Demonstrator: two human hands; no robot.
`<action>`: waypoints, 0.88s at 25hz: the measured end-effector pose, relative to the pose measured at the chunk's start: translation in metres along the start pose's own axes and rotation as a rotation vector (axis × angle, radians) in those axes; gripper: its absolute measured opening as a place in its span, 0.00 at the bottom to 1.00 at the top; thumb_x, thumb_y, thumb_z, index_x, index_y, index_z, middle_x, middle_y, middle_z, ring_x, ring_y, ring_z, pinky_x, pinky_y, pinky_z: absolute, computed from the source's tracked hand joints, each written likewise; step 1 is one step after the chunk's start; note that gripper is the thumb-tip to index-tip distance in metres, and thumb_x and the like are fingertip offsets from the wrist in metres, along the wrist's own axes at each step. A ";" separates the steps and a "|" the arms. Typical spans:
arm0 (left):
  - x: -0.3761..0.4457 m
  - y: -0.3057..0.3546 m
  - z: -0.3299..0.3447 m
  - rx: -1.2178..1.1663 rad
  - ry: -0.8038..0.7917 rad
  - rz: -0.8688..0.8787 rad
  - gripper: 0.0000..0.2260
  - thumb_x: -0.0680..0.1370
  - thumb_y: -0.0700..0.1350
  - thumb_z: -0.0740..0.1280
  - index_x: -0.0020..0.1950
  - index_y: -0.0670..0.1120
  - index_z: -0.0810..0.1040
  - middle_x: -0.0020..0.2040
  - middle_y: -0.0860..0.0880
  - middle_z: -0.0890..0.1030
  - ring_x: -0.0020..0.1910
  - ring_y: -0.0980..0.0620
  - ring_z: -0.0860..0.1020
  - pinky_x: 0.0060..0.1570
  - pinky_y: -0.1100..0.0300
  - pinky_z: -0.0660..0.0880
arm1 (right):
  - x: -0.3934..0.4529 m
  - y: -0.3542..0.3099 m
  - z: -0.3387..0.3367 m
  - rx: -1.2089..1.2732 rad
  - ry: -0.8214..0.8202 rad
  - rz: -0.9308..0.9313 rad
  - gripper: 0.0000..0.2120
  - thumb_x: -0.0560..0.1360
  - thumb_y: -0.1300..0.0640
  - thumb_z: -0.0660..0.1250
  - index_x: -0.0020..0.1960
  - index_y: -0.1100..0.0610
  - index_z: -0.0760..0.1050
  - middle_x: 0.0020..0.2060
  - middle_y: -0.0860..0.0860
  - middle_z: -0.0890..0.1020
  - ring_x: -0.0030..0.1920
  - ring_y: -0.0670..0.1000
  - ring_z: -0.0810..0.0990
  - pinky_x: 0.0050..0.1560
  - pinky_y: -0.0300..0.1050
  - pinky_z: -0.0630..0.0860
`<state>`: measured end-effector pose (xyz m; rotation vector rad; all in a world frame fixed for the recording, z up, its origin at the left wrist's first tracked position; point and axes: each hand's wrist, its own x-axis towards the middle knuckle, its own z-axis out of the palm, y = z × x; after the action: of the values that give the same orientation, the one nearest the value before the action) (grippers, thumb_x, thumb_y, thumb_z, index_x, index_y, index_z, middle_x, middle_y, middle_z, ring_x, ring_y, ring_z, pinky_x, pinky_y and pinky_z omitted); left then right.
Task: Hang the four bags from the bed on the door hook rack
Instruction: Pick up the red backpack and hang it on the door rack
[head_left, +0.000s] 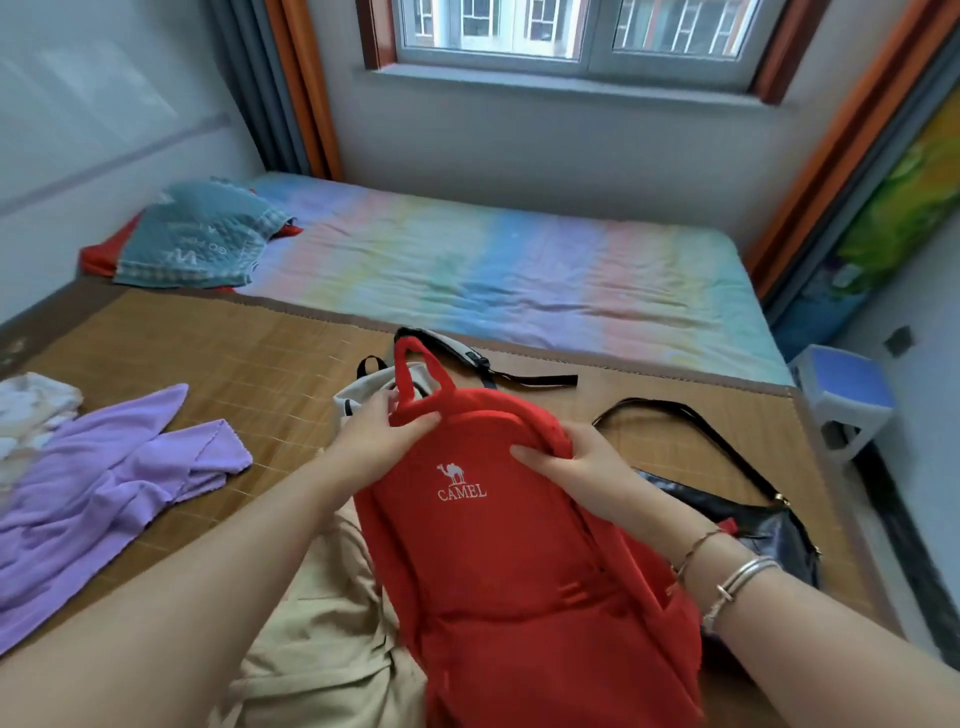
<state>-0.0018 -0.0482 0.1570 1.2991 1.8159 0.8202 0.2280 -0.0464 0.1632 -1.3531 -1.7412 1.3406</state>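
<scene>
1. Lifting the red backpack (498, 545) off the bed (234, 353) is the step in hand, as I judge it; the bag fills the lower centre of the frame, held upright.
2. Three other bags lie on the mat: beige bag (322, 623) at lower centre, black shoulder bag (753, 525) at right, white bag (363, 389) at mid-frame. None is hung yet, by my estimate.
3. Door hook rack: not in view. Next move calls for turning away and presenting the red top loop (415, 364) to a hook.
4. My left hand (384, 431) grips the bag's top beside the loop, fingers curled.
5. My right hand (576, 467) clasps the upper right edge, thumb in front.
</scene>
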 end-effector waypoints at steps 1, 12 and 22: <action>-0.011 0.017 -0.014 -0.041 0.000 0.042 0.17 0.72 0.53 0.70 0.59 0.51 0.74 0.55 0.51 0.79 0.58 0.49 0.77 0.63 0.50 0.72 | -0.020 -0.018 -0.002 0.004 0.019 -0.026 0.08 0.74 0.58 0.69 0.53 0.54 0.81 0.45 0.50 0.86 0.45 0.45 0.83 0.47 0.41 0.80; -0.202 0.263 -0.018 -0.138 -0.348 0.793 0.07 0.70 0.48 0.74 0.36 0.47 0.81 0.32 0.51 0.77 0.30 0.57 0.72 0.34 0.61 0.69 | -0.321 -0.156 -0.105 -0.002 0.688 -0.072 0.09 0.69 0.54 0.74 0.50 0.51 0.82 0.46 0.51 0.87 0.46 0.48 0.86 0.46 0.39 0.81; -0.541 0.421 0.208 -0.167 -1.067 1.309 0.08 0.71 0.51 0.72 0.43 0.47 0.83 0.38 0.48 0.83 0.37 0.57 0.78 0.42 0.60 0.73 | -0.734 -0.147 -0.203 0.310 1.083 0.065 0.21 0.75 0.41 0.60 0.57 0.54 0.79 0.55 0.60 0.81 0.52 0.56 0.80 0.49 0.43 0.79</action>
<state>0.4905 -0.4313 0.5090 2.1653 -0.0598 0.5987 0.5970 -0.6532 0.4761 -1.5172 -0.7273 0.6126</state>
